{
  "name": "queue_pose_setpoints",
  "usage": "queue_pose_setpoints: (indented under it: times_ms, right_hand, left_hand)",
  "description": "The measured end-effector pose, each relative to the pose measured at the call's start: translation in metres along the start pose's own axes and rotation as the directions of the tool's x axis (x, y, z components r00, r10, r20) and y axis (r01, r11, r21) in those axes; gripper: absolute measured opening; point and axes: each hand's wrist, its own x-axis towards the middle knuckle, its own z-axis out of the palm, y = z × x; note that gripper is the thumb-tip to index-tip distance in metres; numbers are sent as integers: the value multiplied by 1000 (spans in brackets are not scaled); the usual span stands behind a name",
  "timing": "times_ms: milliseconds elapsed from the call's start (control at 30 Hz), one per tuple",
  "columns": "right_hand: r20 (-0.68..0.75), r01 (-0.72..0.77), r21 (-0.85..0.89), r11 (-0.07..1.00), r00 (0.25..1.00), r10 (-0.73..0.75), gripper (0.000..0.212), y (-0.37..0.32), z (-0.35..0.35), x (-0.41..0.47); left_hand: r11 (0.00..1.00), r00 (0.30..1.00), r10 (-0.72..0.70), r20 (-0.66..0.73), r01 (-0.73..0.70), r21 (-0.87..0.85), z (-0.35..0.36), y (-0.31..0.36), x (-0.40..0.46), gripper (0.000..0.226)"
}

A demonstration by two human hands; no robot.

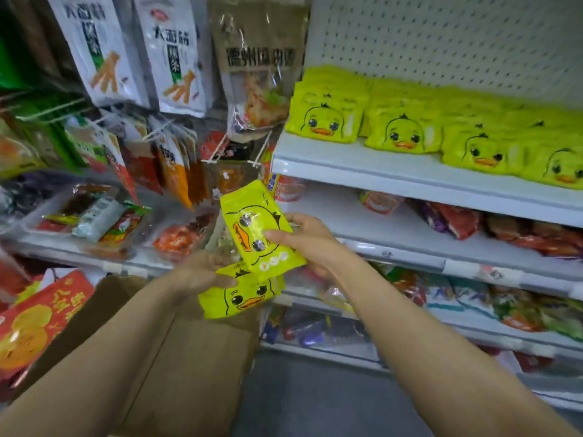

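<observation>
My right hand (pixel 310 244) grips a yellow duck-face packet (pixel 257 227), turned on its side, thumb across its front. Just below it my left hand (pixel 202 274) holds a second yellow duck packet (pixel 243 299) by its left edge. Both packets hang in mid-air above an open cardboard box (pixel 176 357). Rows of the same yellow duck packets (pixel 400 134) lie on the upper white shelf (pixel 378 171) to the right.
A pegboard wall (pixel 457 36) backs the upper shelf. Lower shelves (pixel 410 244) on the right carry red and mixed snack packs. Hanging bags (pixel 176 55) and clear trays of snacks (pixel 94 212) fill the left rack. A red printed bag (pixel 34 320) sits at the lower left.
</observation>
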Motion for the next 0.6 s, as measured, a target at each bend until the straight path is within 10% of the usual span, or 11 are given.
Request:
queue_pose_setpoints:
  times_ms: [600]
  right_hand:
    - [-230,288,-222,932,913,-337,38,-124,-216,-82]
  left_hand:
    - [893,932,357,-60,-321,317,-26,264,66,39]
